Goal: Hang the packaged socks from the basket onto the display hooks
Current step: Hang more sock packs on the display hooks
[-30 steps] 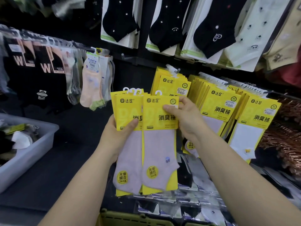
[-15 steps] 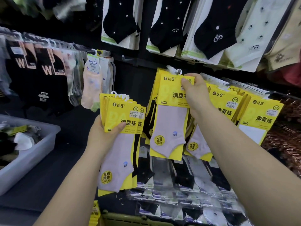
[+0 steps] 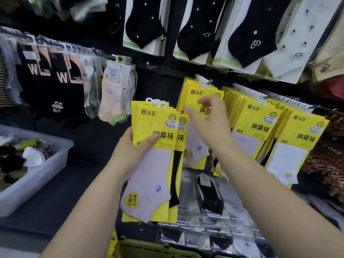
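A dark display wall (image 3: 158, 84) fills the view, hung with rows of packaged socks. Along the top hang large black dotted socks on white-and-green cards (image 3: 143, 25). At mid-right, three rows of yellow-carded sock packs hang from metal display hooks (image 3: 209, 81): the nearest row (image 3: 202, 94) shows a lilac sock, the next row (image 3: 258, 127) a pale one, and the far-right row (image 3: 301, 133) a white one. To the left hang black packs marked with a large W (image 3: 61, 75) and a peach ankle sock with a green cuff (image 3: 111, 101).

At lower left a pale grey plastic bin (image 3: 37, 181) sits on a dark shelf, holding a jumble of loose socks. At the bottom edge, the rim of an olive-green plastic basket (image 3: 158, 248) shows.

The left hand (image 3: 130, 155) holds a stack of yellow-carded lilac sock packs (image 3: 154, 161) upright in front of the wall, left of the nearest hanging row; its thumb presses on the front card and the fingers wrap behind, pinching the stack. White plastic hanger loops (image 3: 156, 102) stick up from the stack's top.

The right hand (image 3: 210, 123) is blurred, raised just before the nearest hanging row, beside the top corner of the held stack. Its fingers (image 3: 204, 100) are loosely spread, thumb apart, and grip nothing.
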`<state>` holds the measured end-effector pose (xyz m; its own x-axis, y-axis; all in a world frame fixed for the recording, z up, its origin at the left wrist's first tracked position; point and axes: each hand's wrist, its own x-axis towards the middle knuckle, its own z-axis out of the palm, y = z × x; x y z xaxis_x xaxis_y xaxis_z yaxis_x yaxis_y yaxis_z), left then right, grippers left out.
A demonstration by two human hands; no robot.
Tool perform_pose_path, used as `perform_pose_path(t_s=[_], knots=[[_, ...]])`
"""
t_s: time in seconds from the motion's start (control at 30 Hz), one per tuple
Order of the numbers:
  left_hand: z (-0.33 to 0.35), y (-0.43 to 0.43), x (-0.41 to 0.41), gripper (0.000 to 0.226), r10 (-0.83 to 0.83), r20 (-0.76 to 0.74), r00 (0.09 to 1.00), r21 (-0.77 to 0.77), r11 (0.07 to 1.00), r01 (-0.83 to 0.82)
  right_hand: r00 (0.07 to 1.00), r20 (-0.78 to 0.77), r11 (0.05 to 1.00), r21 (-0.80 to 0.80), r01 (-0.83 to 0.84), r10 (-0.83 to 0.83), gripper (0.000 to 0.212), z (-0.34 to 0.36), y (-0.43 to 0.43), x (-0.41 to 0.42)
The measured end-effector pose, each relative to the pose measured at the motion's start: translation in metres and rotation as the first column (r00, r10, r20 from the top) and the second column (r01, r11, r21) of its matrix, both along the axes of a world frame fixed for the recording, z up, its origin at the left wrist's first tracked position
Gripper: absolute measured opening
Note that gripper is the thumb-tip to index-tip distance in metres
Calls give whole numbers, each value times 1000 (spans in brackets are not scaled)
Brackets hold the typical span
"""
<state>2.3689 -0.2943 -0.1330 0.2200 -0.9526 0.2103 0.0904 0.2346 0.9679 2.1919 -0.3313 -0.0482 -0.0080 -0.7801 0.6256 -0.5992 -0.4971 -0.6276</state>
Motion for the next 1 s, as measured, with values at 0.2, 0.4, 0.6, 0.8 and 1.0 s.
perform_pose_path(t_s=[0.2,0.4,0.6,0.8,1.0], knots=[[-1,5,-20,57,-63,-121,991,-7,998,62,989,111,974,196,-117,97,37,-14,8,13],[-8,-1,-23,75,-63,-158,985,7,998,65,798,586,857,330,-396,143,37,-10,3,-1],[-12,-4,-16,53,64,-110,992,9,998,-63,703,697,918,177,-356,138,25,0,-6,-28],[-17,-9,9,39,238,16,971,-2,971,-238,816,577,988,110,-111,27,8,28,-20,-37],[-15,-7,24,34,272,112,956,-35,962,-270,904,425,994,110,-9,-39,13,36,-43,-20]])
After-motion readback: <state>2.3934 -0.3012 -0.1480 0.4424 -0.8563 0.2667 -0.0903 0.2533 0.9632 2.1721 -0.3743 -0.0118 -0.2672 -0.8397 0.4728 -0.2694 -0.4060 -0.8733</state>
